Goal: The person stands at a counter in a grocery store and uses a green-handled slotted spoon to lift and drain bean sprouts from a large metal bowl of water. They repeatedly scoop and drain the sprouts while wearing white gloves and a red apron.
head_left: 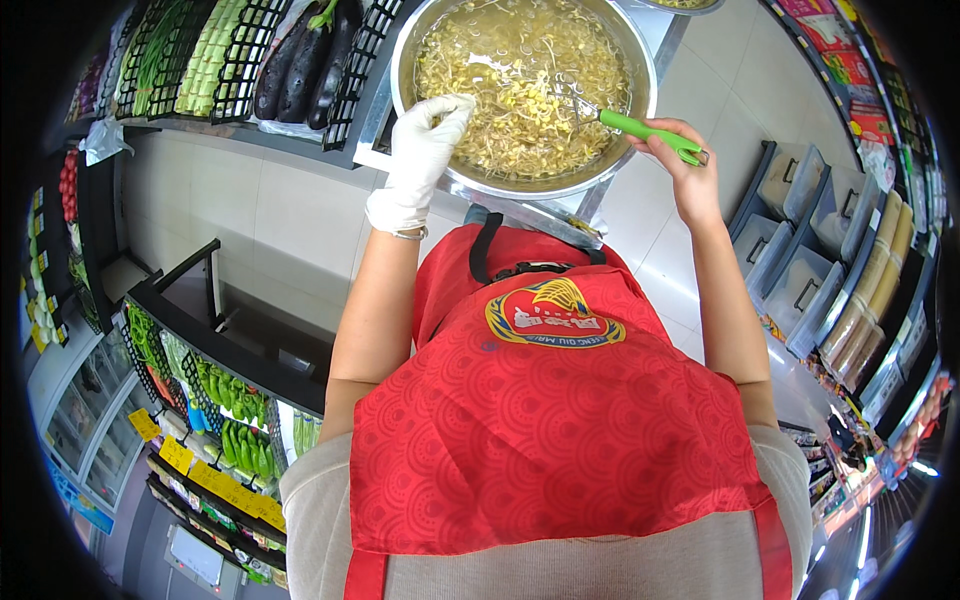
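Note:
A large round steel basin (651,90) holds water and many bean sprouts (517,142) with yellow heads. Bare, my right hand (679,165) grips a utensil by its green plastic handle (649,133). The utensil's thin wire head (576,103) lies among the sprouts near the basin's middle. My left hand (431,150), in a white glove, is over the basin's left rim, its fingers curled and the fingertips close together at the sprouts. Whether those fingertips pinch anything cannot be told. Below the basin, a metal stand (517,217) shows its edge.
Eggplants (307,67) and other vegetables lie in black racks at the upper left. Green peppers (247,450) fill a shelf at the lower left. Clear drawers (795,281) with handles stand at the right, beside shelves of packaged goods. Part of another metal bowl (686,6) shows at the top.

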A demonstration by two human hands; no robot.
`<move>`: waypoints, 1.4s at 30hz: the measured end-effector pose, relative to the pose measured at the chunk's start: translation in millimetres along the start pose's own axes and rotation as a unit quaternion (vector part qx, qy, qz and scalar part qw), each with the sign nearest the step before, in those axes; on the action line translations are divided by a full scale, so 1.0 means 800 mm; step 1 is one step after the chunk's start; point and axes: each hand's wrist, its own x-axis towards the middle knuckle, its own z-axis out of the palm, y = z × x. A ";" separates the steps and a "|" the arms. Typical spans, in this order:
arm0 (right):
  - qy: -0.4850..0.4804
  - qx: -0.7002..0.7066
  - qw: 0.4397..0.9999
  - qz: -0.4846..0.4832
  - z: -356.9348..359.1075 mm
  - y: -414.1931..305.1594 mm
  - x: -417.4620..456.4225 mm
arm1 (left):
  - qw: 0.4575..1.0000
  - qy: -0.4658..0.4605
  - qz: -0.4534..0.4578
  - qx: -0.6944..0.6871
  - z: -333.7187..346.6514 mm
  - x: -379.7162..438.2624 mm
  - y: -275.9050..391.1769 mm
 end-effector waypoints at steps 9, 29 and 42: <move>-0.036 -0.104 0.991 -0.077 0.005 -0.028 -0.018 | 0.872 -0.037 -0.153 -0.463 -0.024 0.012 0.009; -0.031 -0.108 0.993 -0.022 -0.041 -0.032 -0.020 | 0.842 -0.061 -0.143 -0.516 -0.037 0.007 0.005; 0.061 -0.422 0.856 -0.292 0.010 -0.121 -0.018 | 0.840 -0.026 -0.182 -0.510 -0.030 0.002 0.025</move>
